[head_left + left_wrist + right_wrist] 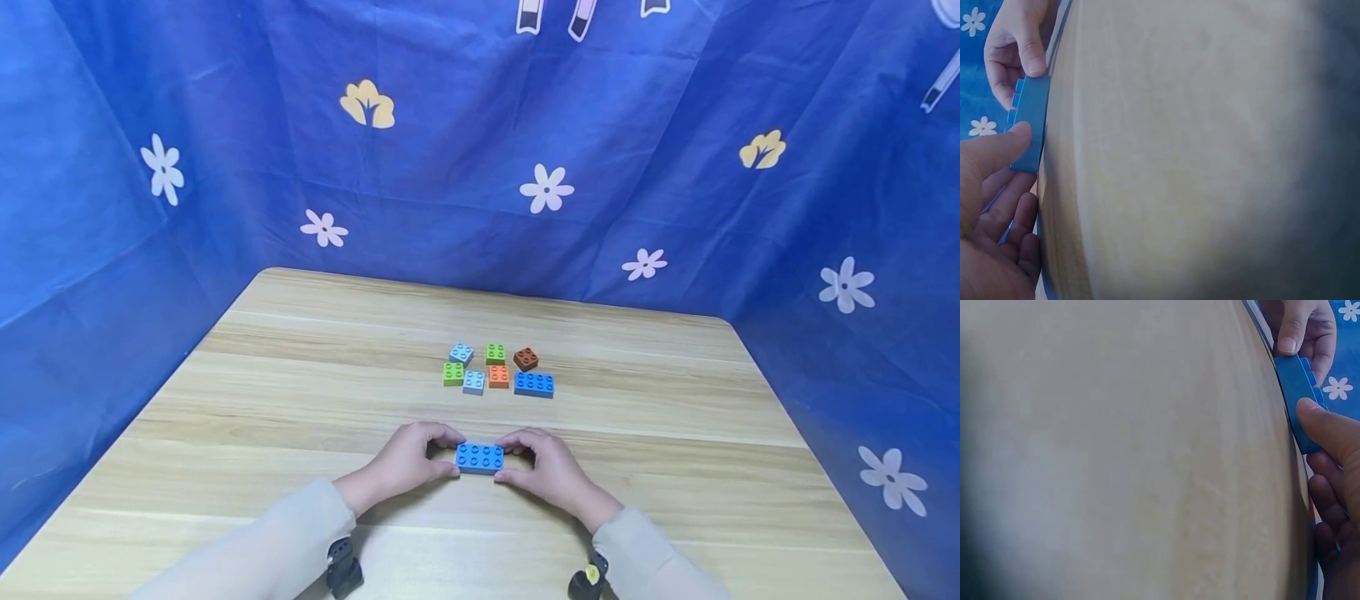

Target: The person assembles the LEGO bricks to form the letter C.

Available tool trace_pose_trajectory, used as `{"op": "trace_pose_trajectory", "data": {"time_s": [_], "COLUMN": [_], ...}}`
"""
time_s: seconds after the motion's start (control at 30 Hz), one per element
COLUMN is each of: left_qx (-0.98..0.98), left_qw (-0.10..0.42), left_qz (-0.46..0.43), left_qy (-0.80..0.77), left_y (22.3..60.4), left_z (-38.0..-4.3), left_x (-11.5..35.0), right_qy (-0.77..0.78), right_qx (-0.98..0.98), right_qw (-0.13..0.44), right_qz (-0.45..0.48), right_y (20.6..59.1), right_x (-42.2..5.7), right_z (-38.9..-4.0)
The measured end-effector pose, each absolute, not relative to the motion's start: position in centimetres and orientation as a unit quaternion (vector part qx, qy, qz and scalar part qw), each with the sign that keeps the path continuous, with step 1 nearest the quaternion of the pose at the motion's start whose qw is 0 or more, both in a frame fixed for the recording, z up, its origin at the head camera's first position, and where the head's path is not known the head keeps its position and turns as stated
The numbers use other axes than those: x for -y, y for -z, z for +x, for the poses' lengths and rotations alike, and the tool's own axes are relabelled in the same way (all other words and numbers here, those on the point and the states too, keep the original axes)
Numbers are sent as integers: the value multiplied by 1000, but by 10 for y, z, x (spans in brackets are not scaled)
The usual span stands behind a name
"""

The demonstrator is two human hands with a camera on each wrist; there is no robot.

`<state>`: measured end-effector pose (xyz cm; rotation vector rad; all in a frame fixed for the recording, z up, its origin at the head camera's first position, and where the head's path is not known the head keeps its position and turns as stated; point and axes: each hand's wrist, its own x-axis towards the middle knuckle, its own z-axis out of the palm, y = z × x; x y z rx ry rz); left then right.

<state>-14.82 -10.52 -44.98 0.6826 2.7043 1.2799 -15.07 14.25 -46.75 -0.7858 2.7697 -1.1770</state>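
A blue eight-stud toy brick [480,459] lies studs up near the middle of the table, one hand at each end. My left hand [403,461] pinches its left end, thumb on the near side and fingers at the far side. The right end is pinched the same way by my right hand [553,472]. In the left wrist view, the left thumb [1013,145] presses the brick's smooth side [1032,112]. From the right wrist, the right thumb [1319,422] presses that side too. Whether the brick touches the tabletop is hard to tell.
Beyond the hands lie a longer blue brick [534,386], an orange brick [498,377], a brown brick [526,358], two green bricks [453,374] and two light blue bricks [473,382]. Blue patterned cloth [450,208] surrounds the wooden table [300,367] at the back and sides.
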Motion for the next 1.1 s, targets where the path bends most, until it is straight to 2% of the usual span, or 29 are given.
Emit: {"op": "trace_pose_trajectory", "data": {"time_s": [0.77,1.1], "left_qx": [-880,-880], "left_qw": [42,41], "left_qz": [225,225], "left_qy": [-416,-416], "left_y": [447,449], "left_z": [-144,-143], "left_x": [111,110], "right_qy": [384,424], "right_qx": [-886,-860], "right_qw": [22,66], "right_qz": [-260,-276], "right_y": [467,461], "right_x": [-139,-149], "right_z": [-148,-160]}}
